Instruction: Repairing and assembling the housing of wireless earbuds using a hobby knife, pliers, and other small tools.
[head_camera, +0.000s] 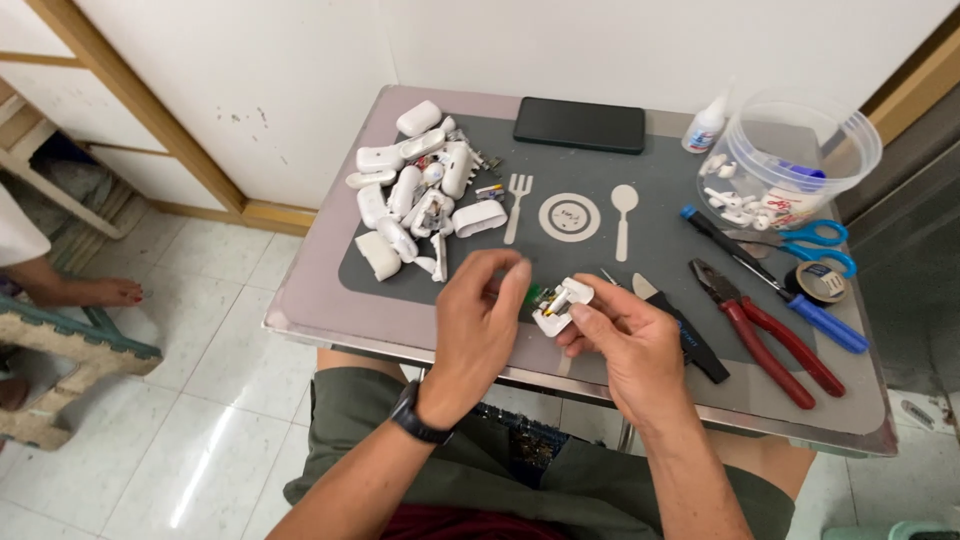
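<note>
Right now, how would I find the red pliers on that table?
Start at the clear plastic tub in the table's far right corner. Come toward the near right edge, past the blue-handled scissors and tape roll. The pliers are the only tool with red handles.

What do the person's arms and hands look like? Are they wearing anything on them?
Both arms are bare, with no sleeves showing and no gloves. The left hand has a black band, like a watch, around its wrist. The right hand has nothing on its wrist, and no rings can be seen on either hand's fingers.
</note>
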